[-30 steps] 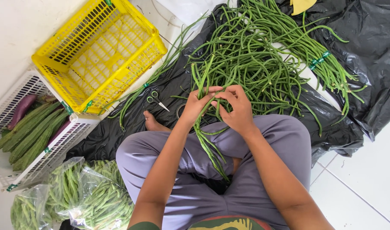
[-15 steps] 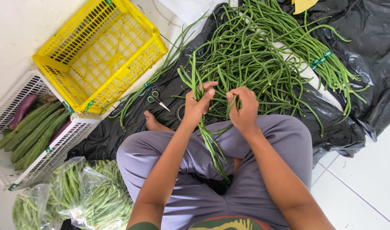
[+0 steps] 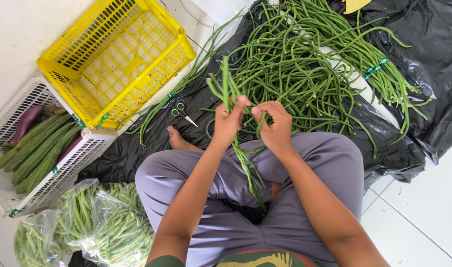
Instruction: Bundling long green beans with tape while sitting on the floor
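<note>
Above the crossed legs, a bean bunch (image 3: 231,94) was gripped by the left hand (image 3: 229,123) while one bean was pinched by the right hand (image 3: 274,127).

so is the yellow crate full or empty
Empty: through the yellow crate only its bare lattice floor shows, with nothing inside it.

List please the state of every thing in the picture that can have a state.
left hand: closed on the bean bundle
right hand: pinching a bean
bean bundle: held upright
yellow crate: empty, tilted
white crate: holds long gourds
scissors: closed, lying flat
plastic bags: full of beans
</note>
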